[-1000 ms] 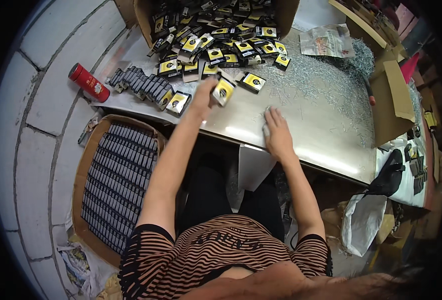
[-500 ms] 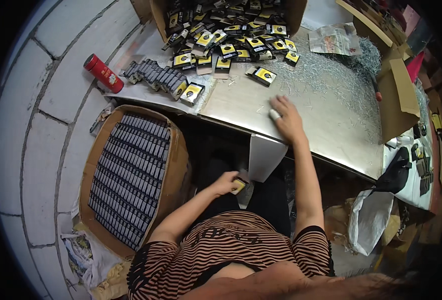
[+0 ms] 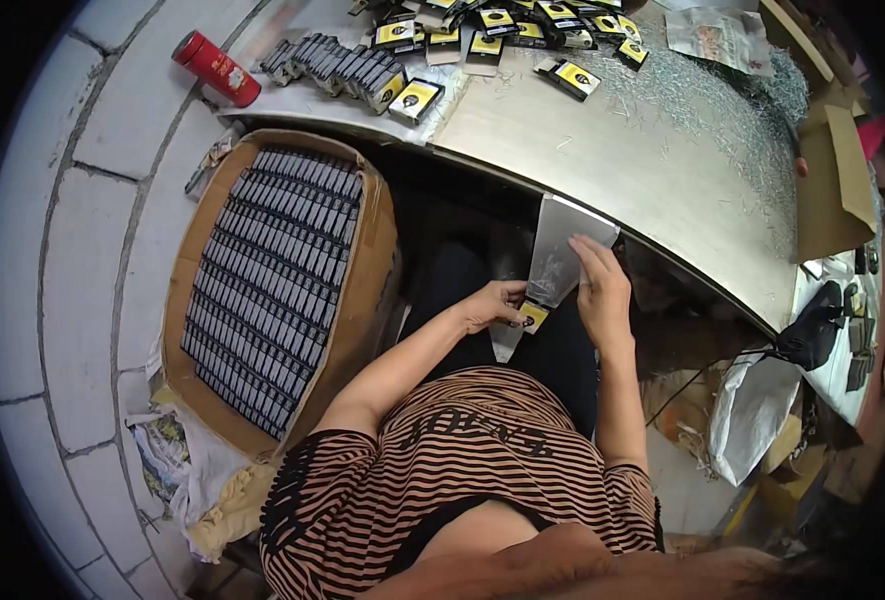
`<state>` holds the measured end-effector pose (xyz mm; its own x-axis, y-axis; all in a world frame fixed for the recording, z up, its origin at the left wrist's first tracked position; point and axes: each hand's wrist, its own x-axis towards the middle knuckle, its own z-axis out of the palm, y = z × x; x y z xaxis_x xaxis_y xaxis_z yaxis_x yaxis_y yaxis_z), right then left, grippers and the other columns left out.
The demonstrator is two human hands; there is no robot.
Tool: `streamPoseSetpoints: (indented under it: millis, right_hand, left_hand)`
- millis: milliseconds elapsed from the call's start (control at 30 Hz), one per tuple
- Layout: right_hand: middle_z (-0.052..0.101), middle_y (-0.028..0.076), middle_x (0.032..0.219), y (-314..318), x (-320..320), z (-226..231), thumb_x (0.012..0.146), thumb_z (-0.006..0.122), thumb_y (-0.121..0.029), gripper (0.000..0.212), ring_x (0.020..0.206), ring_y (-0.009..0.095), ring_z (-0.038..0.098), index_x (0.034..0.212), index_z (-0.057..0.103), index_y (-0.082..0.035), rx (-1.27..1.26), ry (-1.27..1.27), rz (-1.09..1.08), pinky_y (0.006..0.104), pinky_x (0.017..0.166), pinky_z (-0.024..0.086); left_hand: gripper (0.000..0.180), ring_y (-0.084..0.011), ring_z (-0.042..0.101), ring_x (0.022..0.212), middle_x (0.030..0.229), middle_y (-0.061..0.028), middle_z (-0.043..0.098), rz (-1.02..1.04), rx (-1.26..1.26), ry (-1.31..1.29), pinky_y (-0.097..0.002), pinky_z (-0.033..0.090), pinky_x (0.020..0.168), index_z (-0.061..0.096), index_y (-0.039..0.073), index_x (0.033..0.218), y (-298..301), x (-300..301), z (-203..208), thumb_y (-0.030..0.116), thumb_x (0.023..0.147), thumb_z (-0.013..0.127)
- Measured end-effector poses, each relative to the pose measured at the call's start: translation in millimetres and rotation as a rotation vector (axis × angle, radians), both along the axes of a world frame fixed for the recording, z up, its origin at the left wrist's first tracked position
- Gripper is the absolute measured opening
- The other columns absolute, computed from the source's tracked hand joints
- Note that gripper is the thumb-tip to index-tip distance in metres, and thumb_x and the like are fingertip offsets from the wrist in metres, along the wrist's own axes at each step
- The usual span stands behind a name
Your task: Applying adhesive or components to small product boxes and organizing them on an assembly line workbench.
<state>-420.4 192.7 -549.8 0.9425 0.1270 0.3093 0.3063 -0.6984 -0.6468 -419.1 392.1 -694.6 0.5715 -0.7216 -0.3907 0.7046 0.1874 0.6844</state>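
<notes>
My left hand (image 3: 493, 306) grips a small black-and-yellow box (image 3: 534, 317) over my lap, its fingers and thumb around the near side. The box sits at the lower, narrow end of a grey metal chute (image 3: 566, 235) that slopes down from the table's front edge. A few thin shiny pieces, like small nails, show on the chute just above the box. Beside the chute's right edge is my right hand (image 3: 604, 290), its fingers stretched out and slightly curved over the metal, holding nothing that I can see.
Loose nail-like metal pieces (image 3: 703, 110) lie across the metal tabletop (image 3: 523, 130). A pile of small boxes (image 3: 563, 15) and a row of boxes (image 3: 338, 70) lie behind. To the left are a red flask (image 3: 218, 68) and a carton (image 3: 378, 240) packed with boxes.
My right hand has come back from the tabletop to the chute. My left hand has brought the small box up to the chute's lower end. The view has shifted downward.
</notes>
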Motion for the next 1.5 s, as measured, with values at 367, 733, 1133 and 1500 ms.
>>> streamPoseSetpoints:
  millis: [367, 733, 1133, 1500]
  right_hand:
    - [0.066, 0.018, 0.107, 6.4, -49.9, -32.0, 0.084, 0.057, -0.002, 0.026, 0.1, 0.037, 0.063, 0.108, 0.066, -0.001, -0.061, 0.207, -0.036, 0.0413, 0.087, 0.05]
    - [0.065, 0.022, 0.11, 6.6, -68.6, -12.3, 0.094, 0.055, -0.018, 0.029, 0.103, 0.036, 0.063, 0.117, 0.064, -0.003, 0.077, 0.434, -0.024, 0.0383, 0.088, 0.049]
    - [0.067, 0.013, 0.113, 60.4, -69.0, 9.2, 0.09, 0.055, -0.005, 0.031, 0.1, 0.019, 0.065, 0.12, 0.061, 0.003, 1.278, 0.576, 0.236, 0.0297, 0.089, 0.052]
    - [0.071, 0.003, 0.086, 61.1, -79.6, 3.3, 0.087, 0.069, -0.011, 0.015, 0.077, 0.008, 0.063, 0.097, 0.073, -0.001, 1.029, 0.538, -0.019, 0.0222, 0.069, 0.05]
  left_hand:
    - [0.032, -0.0092, 0.062, 0.08, 0.094, -0.0014, 0.068, -0.123, 0.3, -0.07, -0.0233, 0.049, 0.072, 0.066, 0.003, 0.114, 4.9, -28.6, -28.3, 0.006, 0.083, 0.071]
    - [0.048, -0.0138, 0.064, 0.094, 0.108, -0.0116, 0.065, 0.542, 0.303, -0.617, -0.0267, 0.052, 0.084, 0.051, -0.004, 0.126, 14.3, -53.2, 55.7, 0.002, 0.083, 0.072]
    - [0.055, -0.026, 0.066, 0.071, 0.089, -0.0113, 0.062, 0.504, 0.59, -1.566, -0.0307, 0.056, 0.063, 0.049, 0.002, 0.111, 32.9, -63.1, 120.7, 0.023, 0.073, 0.083]
    - [0.073, -0.0059, 0.055, 0.062, 0.071, -0.0046, 0.06, 0.519, 0.456, -1.14, -0.0205, 0.046, 0.055, 0.044, 0.001, 0.131, 35.1, -78.3, 122.0, 0.014, 0.072, 0.086]
